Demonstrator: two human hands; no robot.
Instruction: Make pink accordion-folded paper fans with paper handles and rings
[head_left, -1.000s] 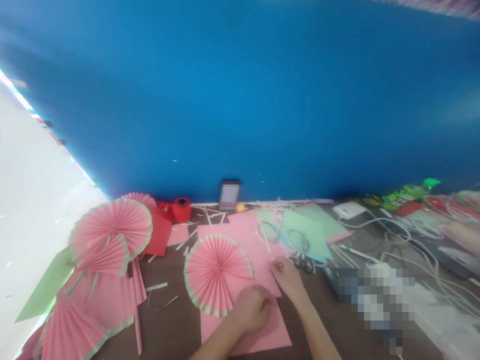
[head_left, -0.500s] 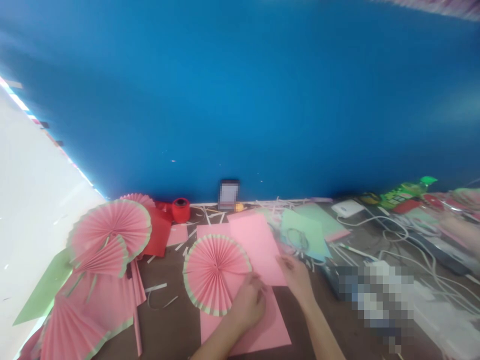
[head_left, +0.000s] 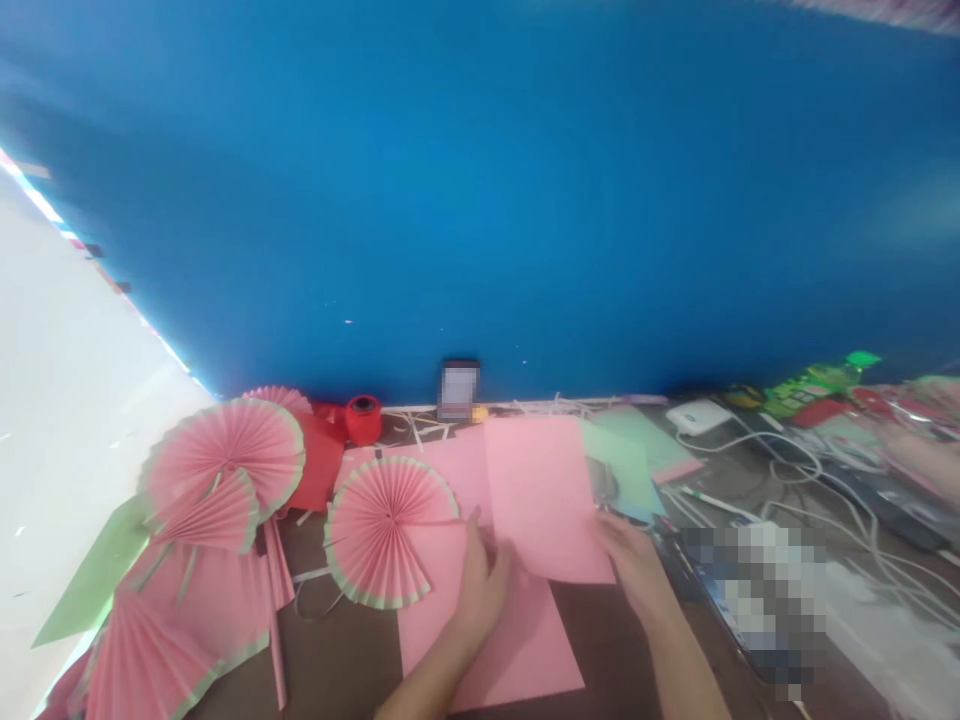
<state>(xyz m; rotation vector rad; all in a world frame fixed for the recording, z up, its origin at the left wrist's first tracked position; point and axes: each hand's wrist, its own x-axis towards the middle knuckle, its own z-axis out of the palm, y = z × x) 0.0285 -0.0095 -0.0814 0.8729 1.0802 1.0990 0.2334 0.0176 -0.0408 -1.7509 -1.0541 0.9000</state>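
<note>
My right hand (head_left: 634, 562) pinches the lower right edge of a plain pink paper sheet (head_left: 544, 490), which is raised over other paper. My left hand (head_left: 481, 580) is by that sheet's lower left corner, thumb and fingers apart, with nothing visible in it. Just left of it lies a round pleated paper fan (head_left: 386, 520), pink with a pale green rim and a wedge-shaped gap at its lower right. More pink sheets (head_left: 517, 650) lie flat beneath the fan and my left hand.
Finished-looking pink fans (head_left: 232, 450) and a pink paper stick (head_left: 276, 640) are piled at left, beside a red tape roll (head_left: 364, 420). Green sheets (head_left: 637, 440), white cables (head_left: 840, 500) and a blurred-out phone (head_left: 750, 610) occupy the right. Another person's hand (head_left: 922, 450) shows at far right.
The fan has shifted left, and my left hand has come off it with fingers opened. The pink sheet in my right hand has moved to the right and turned more upright.
</note>
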